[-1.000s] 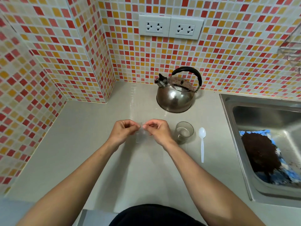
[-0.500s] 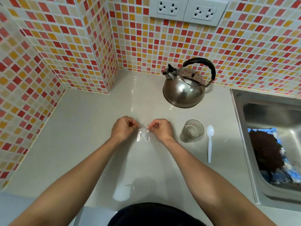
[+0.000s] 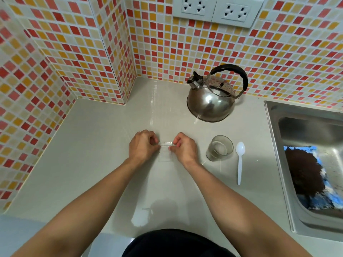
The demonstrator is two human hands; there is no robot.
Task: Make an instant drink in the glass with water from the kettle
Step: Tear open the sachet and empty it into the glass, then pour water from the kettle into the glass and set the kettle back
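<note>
Red and yellow tiles cover the wall behind your pale counter [image 3: 89, 145]. Your left hand [image 3: 143, 145] and right hand [image 3: 185, 149] each pinch one top corner of a small clear packet [image 3: 165, 152]. It sits between your hands, its top edge running left to right, the rest hanging toward you. Your glass [image 3: 219, 148] stands upright just right of your right hand. Your white spoon [image 3: 240, 160] lies beside it, bowl pointing away from you. Your kettle [image 3: 211, 101] stands farther back, spout pointing left.

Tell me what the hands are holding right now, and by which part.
A small clear sachet, pinched at its top edge by the left hand and right hand, one at each upper corner.
</note>
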